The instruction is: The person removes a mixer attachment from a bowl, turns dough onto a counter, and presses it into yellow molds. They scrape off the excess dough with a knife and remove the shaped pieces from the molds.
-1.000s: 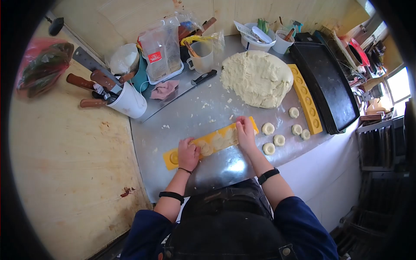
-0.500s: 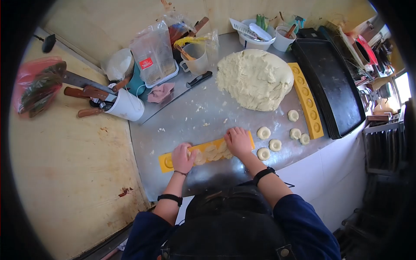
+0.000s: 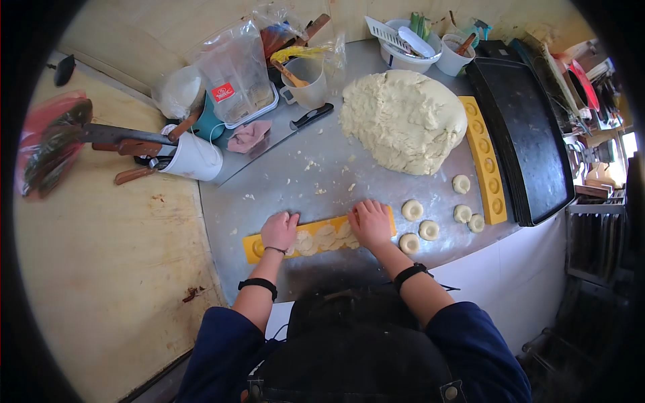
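A long yellow dough mold [image 3: 252, 258] lies at a slant on the metal table in front of me, with round cups along it. Flattened, overlapping dough pieces [image 3: 326, 236] cover its middle. My left hand [image 3: 279, 230] is closed over the mold's left part, fingers curled toward the far edge; the last cup shows beyond it. Over the right end my right hand [image 3: 369, 223] is closed with bent fingers around the far edge. Several round dough pieces [image 3: 428, 230] with dimpled centres sit to its right. A big dough mound [image 3: 403, 121] rests farther back.
A second yellow mold [image 3: 487, 164] stands beside stacked black trays [image 3: 521, 134] on the right. A knife [image 3: 312, 117], a pink cloth [image 3: 248, 137], a measuring jug [image 3: 306, 86] and a white knife holder [image 3: 195, 160] are at back left. A white basin [image 3: 410, 57] is behind the mound.
My left hand has shifted up and slightly left, toward the mold's far edge, showing more dough. My right hand keeps its place on the right end. The view has tilted slightly.
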The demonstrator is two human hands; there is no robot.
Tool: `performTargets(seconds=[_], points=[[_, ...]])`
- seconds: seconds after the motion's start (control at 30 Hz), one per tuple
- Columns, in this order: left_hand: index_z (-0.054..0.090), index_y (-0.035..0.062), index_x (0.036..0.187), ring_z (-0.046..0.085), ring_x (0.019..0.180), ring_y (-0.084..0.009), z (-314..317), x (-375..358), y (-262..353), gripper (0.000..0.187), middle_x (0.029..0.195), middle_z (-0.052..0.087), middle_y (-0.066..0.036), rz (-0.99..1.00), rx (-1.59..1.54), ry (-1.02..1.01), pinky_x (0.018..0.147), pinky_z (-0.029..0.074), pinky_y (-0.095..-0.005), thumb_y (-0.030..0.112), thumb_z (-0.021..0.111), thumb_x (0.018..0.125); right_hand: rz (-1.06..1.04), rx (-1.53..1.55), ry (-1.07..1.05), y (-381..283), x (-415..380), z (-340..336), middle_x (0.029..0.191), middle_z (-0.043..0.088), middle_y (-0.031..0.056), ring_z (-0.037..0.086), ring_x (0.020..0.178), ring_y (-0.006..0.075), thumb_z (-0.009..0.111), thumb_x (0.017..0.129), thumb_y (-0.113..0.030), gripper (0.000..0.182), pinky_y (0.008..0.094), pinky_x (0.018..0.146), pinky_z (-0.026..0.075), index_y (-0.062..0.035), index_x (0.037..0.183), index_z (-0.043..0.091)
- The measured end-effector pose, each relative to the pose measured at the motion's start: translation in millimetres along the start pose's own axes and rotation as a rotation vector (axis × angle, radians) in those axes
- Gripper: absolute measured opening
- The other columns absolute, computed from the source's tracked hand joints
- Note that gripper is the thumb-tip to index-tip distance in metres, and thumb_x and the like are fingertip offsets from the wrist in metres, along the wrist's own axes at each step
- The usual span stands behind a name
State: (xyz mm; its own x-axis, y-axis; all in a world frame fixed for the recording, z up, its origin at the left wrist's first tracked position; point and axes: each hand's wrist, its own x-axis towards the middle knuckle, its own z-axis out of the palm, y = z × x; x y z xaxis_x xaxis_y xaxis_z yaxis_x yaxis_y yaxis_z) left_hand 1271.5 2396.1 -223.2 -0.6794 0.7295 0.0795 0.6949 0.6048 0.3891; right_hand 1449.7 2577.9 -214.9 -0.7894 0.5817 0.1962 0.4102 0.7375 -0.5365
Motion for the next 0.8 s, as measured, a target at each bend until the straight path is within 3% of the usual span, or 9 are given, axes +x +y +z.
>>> performTargets(seconds=[0.07, 0.1, 0.17, 0.2, 0.33, 0.4, 0.53, 0.7, 0.8], points=[[0.054, 0.0038, 0.064, 0.060, 0.064, -0.0286, -5, 8, 1, 0.036, 0.065, 0.060, -0.011, -0.249, -0.030, -0.138, 0.056, 0.045, -0.0400, 0.032, 0.063, 0.084, 0.026, 0.005, -0.021, 2, -1, 2, 0.083, 0.055, 0.0053, 0.053, 0.085, 0.0252, 0.058, 0.084, -0.025, 0.016, 0.0395, 0.081, 0.039, -0.0098, 0.083, 0.058], [0.054, 0.0038, 0.064, 0.060, 0.064, -0.0286, -3, 11, -11, 0.036, 0.065, 0.060, -0.011, -0.236, -0.027, -0.124, 0.056, 0.045, -0.0400, 0.032, 0.063, 0.084, 0.058, 0.010, -0.053, 3, 1, 2, 0.084, 0.056, 0.0054, 0.053, 0.086, 0.0254, 0.058, 0.084, -0.026, 0.016, 0.0399, 0.081, 0.039, -0.0099, 0.084, 0.059], [0.056, 0.0030, 0.063, 0.059, 0.058, -0.0184, 1, 27, -38, 0.039, 0.061, 0.060, -0.009, -0.519, -0.603, -0.178, 0.053, 0.043, -0.0337, 0.035, 0.063, 0.085, 0.083, 0.114, -0.042, 6, 3, 0, 0.085, 0.057, 0.0062, 0.054, 0.087, 0.0263, 0.058, 0.084, -0.025, 0.015, 0.0400, 0.080, 0.040, -0.0094, 0.084, 0.059], [0.058, 0.0026, 0.072, 0.057, 0.059, -0.0111, -23, 36, -20, 0.029, 0.063, 0.061, -0.006, -0.477, -0.491, -0.172, 0.054, 0.044, -0.0286, 0.028, 0.064, 0.087, 0.108, 0.220, -0.054, 7, 4, -4, 0.085, 0.057, 0.0070, 0.054, 0.087, 0.0271, 0.058, 0.084, -0.023, 0.015, 0.0402, 0.079, 0.041, -0.0089, 0.084, 0.060], [0.057, 0.0022, 0.081, 0.060, 0.066, -0.0120, -52, 77, 40, 0.015, 0.073, 0.062, -0.006, -0.287, -0.819, -0.065, 0.060, 0.047, -0.0262, 0.015, 0.063, 0.086, 0.121, 0.443, -0.016, 19, -1, -41, 0.084, 0.058, 0.0087, 0.055, 0.086, 0.0290, 0.060, 0.083, -0.017, 0.010, 0.0399, 0.077, 0.043, -0.0068, 0.083, 0.060], [0.057, 0.0013, 0.097, 0.064, 0.077, -0.0139, -65, 106, 106, 0.014, 0.085, 0.064, -0.008, 0.119, -0.694, -0.067, 0.071, 0.050, -0.0257, 0.008, 0.061, 0.086, 0.129, 0.638, 0.021, 21, -13, -72, 0.085, 0.057, 0.0118, 0.055, 0.086, 0.0301, 0.060, 0.083, -0.007, 0.004, 0.0365, 0.075, 0.043, -0.0033, 0.085, 0.058], [0.059, 0.0056, 0.105, 0.065, 0.096, -0.0258, -14, 167, 201, 0.027, 0.104, 0.066, -0.012, 0.361, -0.625, -0.104, 0.084, 0.050, -0.0334, 0.011, 0.063, 0.079, 0.159, 0.585, 0.131, 26, -39, -135, 0.083, 0.057, 0.0112, 0.055, 0.082, 0.0296, 0.062, 0.080, -0.004, 0.007, 0.0355, 0.072, 0.044, -0.0030, 0.085, 0.058], [0.058, 0.0058, 0.109, 0.048, 0.120, -0.0318, 66, 215, 303, 0.031, 0.130, 0.052, -0.015, 0.495, -0.517, -0.018, 0.098, 0.042, -0.0380, 0.015, 0.058, 0.079, 0.201, 0.415, 0.250, 46, -81, -188, 0.080, 0.056, 0.0117, 0.055, 0.078, 0.0319, 0.064, 0.073, -0.001, 0.013, 0.0388, 0.068, 0.045, -0.0055, 0.083, 0.058], [0.059, 0.0075, 0.104, 0.051, 0.112, -0.0324, 117, 242, 317, 0.028, 0.119, 0.056, -0.012, 0.663, -0.317, 0.118, 0.094, 0.043, -0.0406, 0.015, 0.061, 0.077, 0.332, 0.399, 0.333, 70, -108, -202, 0.077, 0.056, 0.0106, 0.055, 0.075, 0.0303, 0.062, 0.073, 0.002, 0.012, 0.0376, 0.064, 0.044, -0.0048, 0.081, 0.058]])
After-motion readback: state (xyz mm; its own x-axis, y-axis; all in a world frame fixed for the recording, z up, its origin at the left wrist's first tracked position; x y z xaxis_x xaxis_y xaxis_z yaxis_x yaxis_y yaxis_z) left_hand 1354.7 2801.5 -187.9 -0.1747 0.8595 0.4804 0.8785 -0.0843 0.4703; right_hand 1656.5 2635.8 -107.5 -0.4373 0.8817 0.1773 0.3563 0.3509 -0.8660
